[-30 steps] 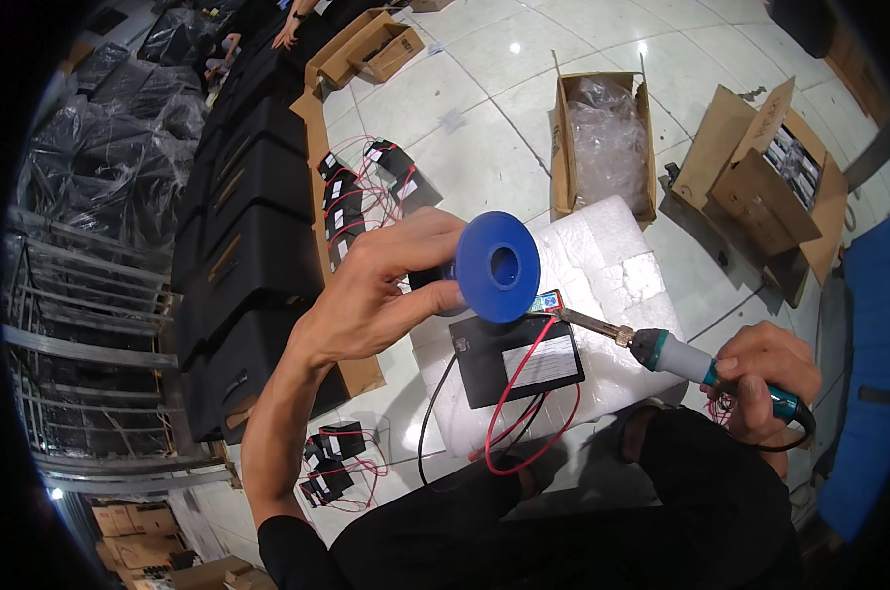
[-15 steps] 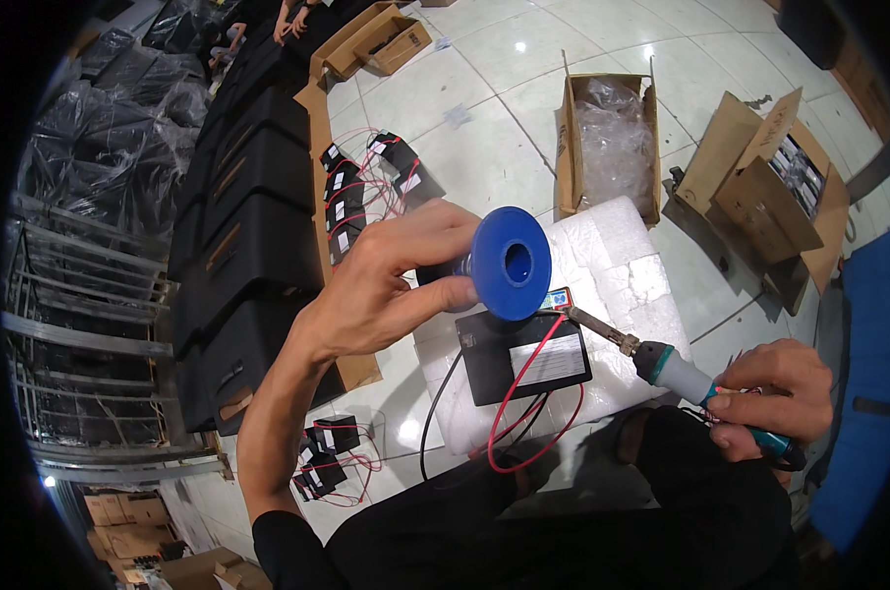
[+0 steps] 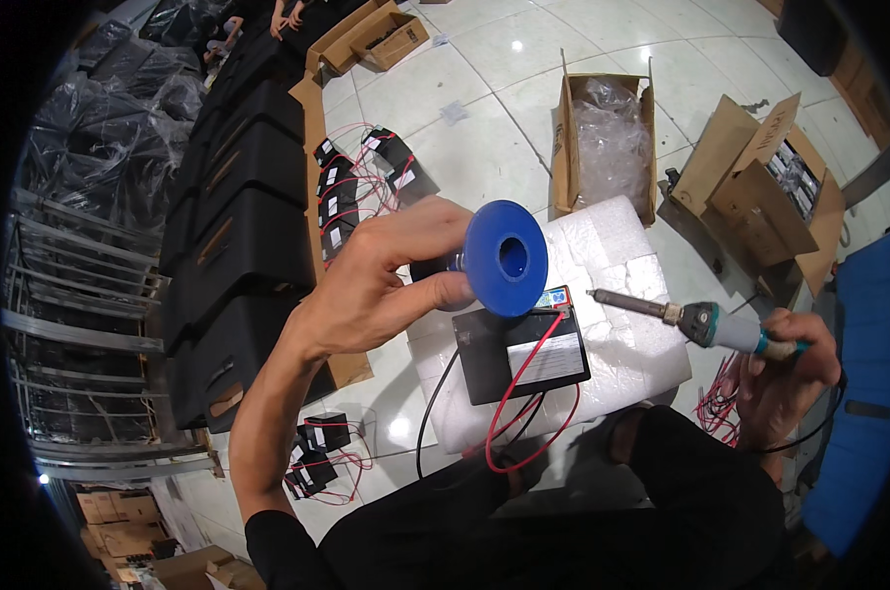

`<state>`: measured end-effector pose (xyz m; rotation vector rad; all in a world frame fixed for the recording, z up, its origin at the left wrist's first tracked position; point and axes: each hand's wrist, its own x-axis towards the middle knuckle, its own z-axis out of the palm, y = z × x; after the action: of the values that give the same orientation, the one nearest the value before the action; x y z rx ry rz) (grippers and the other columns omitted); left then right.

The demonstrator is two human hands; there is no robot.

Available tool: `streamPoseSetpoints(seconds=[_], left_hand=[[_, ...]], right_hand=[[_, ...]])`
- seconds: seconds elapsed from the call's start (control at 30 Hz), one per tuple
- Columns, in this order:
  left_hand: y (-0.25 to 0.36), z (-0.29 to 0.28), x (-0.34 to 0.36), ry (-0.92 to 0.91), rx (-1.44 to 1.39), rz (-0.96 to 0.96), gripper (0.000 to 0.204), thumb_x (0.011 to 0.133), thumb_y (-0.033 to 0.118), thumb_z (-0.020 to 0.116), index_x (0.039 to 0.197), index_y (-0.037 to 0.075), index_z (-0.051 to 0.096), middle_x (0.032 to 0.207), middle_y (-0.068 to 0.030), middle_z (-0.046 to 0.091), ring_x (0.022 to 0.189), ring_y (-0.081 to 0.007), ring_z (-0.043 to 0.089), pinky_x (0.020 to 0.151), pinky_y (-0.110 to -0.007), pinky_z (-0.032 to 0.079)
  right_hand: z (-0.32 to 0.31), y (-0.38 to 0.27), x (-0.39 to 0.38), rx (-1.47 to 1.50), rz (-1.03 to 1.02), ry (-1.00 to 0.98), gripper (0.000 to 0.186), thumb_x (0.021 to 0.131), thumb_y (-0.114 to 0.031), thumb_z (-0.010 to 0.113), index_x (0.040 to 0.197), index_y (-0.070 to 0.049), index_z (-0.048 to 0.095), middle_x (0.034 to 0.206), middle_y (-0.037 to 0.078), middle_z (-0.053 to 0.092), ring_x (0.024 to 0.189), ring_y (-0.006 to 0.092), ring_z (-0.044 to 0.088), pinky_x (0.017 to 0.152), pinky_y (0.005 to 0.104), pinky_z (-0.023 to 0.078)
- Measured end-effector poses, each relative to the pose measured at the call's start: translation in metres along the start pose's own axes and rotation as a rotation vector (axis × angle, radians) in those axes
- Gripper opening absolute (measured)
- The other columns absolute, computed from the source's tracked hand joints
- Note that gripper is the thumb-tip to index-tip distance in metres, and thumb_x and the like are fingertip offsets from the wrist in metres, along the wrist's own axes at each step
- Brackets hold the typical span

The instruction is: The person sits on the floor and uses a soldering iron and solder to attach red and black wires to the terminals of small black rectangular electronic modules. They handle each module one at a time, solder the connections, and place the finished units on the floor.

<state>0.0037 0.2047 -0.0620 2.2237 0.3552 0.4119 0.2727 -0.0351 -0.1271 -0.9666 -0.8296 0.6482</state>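
My left hand [image 3: 366,285] grips a blue-flanged spool [image 3: 486,270], seemingly of solder wire, over the far-left corner of a black battery [image 3: 481,359]. The battery lies on a white foam block [image 3: 636,344], and a red wire [image 3: 504,408] and a black wire [image 3: 431,403] loop off it. At its far edge, beside the spool, shows a small coloured label [image 3: 555,298]. To the right, my right hand [image 3: 794,374] is closed round a soldering iron [image 3: 725,329]. The iron's tip points left and stands apart from the battery. The spool hides part of the battery's far edge.
Several wired black batteries [image 3: 342,192] stand at the left, with more [image 3: 317,457] nearer me. Black cases [image 3: 253,197] line the left side. Beyond the foam are a carton with clear plastic [image 3: 612,147] and an open carton [image 3: 759,206]. Red wires [image 3: 720,408] lie near my right hand.
The soldering iron's tip has come away from the battery's far edge, and my right hand has turned and shifted slightly right. The left hand still holds the spool in nearly the same place.
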Motion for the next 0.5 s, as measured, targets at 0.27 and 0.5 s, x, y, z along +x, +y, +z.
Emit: streamPoseSetpoints(seconds=[0.27,0.5], left_hand=[[-0.0043,-0.0025,-0.0014,0.01,0.025,0.046,0.035,0.084,0.013,0.074,0.115,-0.002,0.067,0.108,-0.014,0.068,0.097,-0.0247,0.061,0.09,-0.037,0.046],[-0.0015,-0.005,-0.0011,-0.031,0.038,0.001,0.035,0.085,0.015,0.073,0.116,-0.002,0.067,0.108,-0.0144,0.068,0.097,-0.0248,0.061,0.089,-0.036,0.046]], right_hand=[[0.0057,-0.0071,0.0045,0.025,0.117,0.035,0.034,0.083,-0.016,0.073,0.096,0.001,0.046,0.072,0.013,0.055,0.046,0.0145,0.059,0.045,0.0337,0.06],[0.0112,-0.0031,-0.0024,-0.137,-0.069,-0.041,0.032,0.092,-0.018,0.064,0.092,-0.001,0.037,0.054,0.013,0.055,0.043,0.0197,0.062,0.04,0.0356,0.058]])
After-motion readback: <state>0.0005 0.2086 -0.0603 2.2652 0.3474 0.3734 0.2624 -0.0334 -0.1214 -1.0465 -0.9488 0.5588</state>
